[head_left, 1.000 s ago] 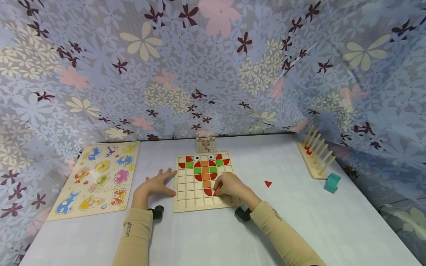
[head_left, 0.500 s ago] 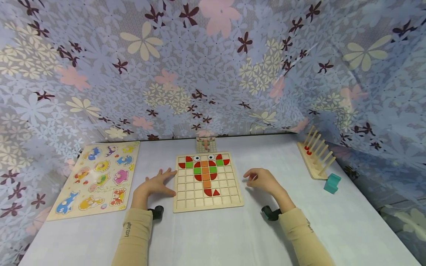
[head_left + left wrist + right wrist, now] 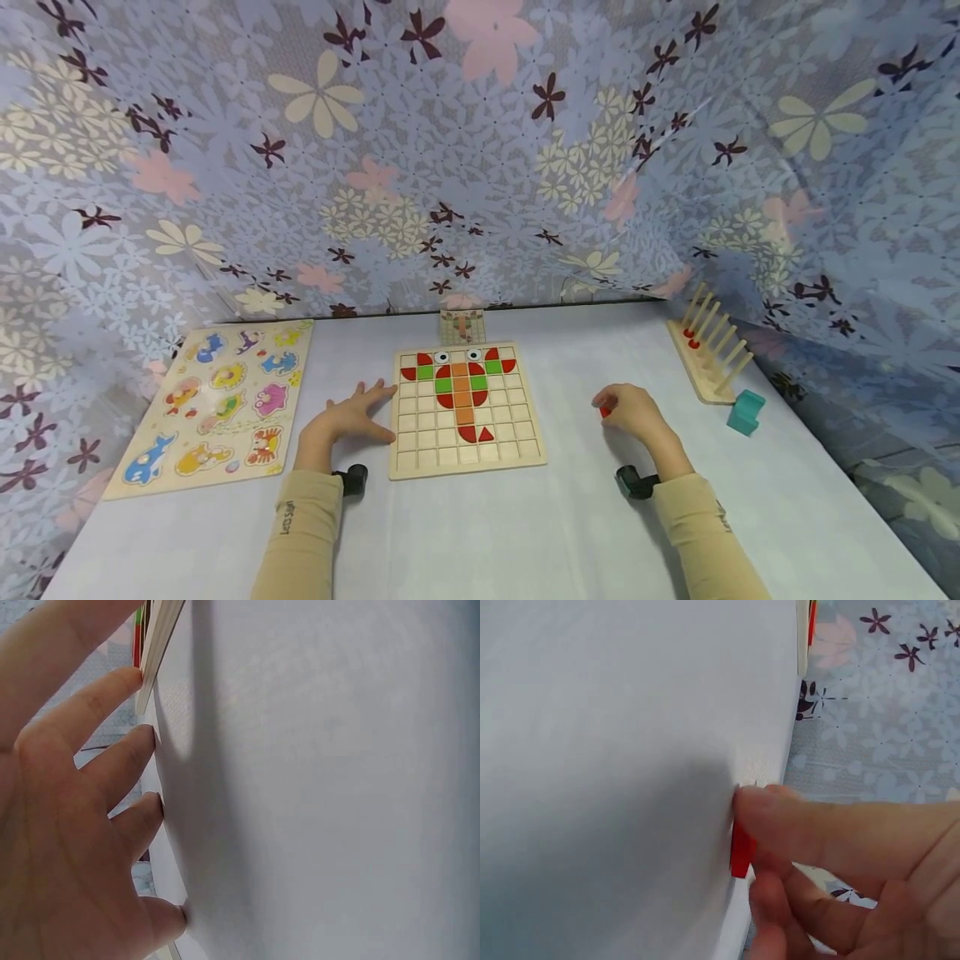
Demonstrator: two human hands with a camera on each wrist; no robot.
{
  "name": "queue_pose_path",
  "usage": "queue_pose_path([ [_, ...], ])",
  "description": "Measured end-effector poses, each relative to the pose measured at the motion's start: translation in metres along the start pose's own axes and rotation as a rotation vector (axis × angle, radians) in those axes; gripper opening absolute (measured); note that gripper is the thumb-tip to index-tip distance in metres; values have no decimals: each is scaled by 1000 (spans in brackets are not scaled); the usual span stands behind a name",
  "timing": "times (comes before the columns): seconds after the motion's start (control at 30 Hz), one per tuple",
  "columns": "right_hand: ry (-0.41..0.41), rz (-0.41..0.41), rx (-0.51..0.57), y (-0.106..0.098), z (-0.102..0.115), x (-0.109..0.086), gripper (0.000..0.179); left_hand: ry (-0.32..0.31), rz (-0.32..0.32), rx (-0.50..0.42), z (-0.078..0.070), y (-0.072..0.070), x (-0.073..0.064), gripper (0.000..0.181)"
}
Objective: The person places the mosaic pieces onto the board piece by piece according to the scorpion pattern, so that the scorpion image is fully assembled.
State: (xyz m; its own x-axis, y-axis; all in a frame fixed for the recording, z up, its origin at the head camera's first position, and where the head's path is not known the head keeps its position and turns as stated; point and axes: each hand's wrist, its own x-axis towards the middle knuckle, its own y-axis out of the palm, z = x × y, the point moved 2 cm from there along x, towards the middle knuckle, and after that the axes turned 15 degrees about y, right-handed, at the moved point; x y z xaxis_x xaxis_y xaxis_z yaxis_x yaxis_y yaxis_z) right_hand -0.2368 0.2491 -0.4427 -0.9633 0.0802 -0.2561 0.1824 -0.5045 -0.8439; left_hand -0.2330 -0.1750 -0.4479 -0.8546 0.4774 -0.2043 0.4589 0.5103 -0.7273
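Note:
A wooden grid board (image 3: 420, 460) lies mid-table, bearing red, green and orange pieces and two eye pieces arranged as a figure. Low on it, a red triangle (image 3: 486, 434) sits tilted beside a red quarter-round piece (image 3: 467, 433). My left hand (image 3: 354, 419) rests at the board's left edge with fingers spread; in the left wrist view the left hand (image 3: 82, 802) touches the board's side and the table. To the right of the board, my right hand (image 3: 632, 410) pinches a red triangle piece (image 3: 742, 847) between thumb and fingers at the table surface.
A small pattern card (image 3: 462, 327) stands behind the board. On the left lies a sea-animal puzzle board (image 3: 288, 450). At the right are a wooden peg rack (image 3: 705, 375) with red beads and a teal block (image 3: 746, 412). A floral cloth (image 3: 480, 167) hangs behind the table.
My right hand has let go of the red triangle on the board, moved right across the table and taken hold of the other red triangle there. My left hand has stayed in place.

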Motion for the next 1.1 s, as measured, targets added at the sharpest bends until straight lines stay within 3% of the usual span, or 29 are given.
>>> queue_pose_path([
  [0.17, -13, 5, 71, 10, 15, 1, 29, 9, 4, 3, 0, 0, -2, 90],
  [0.3, -120, 71, 198, 26, 46, -7, 28, 1, 1, 9, 0, 0, -1, 90],
  [0.4, -234, 153, 229, 38, 73, -17, 24, -2, -2, 10, 1, 0, 0, 90],
  [0.5, -324, 224, 191, 51, 95, -26, 19, -6, -1, 9, 3, 1, 2, 90],
  [0.67, -377, 268, 66, 69, 112, -34, 13, 2, 7, -1, 3, 1, 2, 90],
  [0.97, -494, 218, -45, 75, 121, -41, 4, 8, 6, -8, 4, 1, 2, 90],
  [1.1, -508, 177, -83, 76, 124, -41, 4, 1, 9, -7, 5, 0, 3, 90],
])
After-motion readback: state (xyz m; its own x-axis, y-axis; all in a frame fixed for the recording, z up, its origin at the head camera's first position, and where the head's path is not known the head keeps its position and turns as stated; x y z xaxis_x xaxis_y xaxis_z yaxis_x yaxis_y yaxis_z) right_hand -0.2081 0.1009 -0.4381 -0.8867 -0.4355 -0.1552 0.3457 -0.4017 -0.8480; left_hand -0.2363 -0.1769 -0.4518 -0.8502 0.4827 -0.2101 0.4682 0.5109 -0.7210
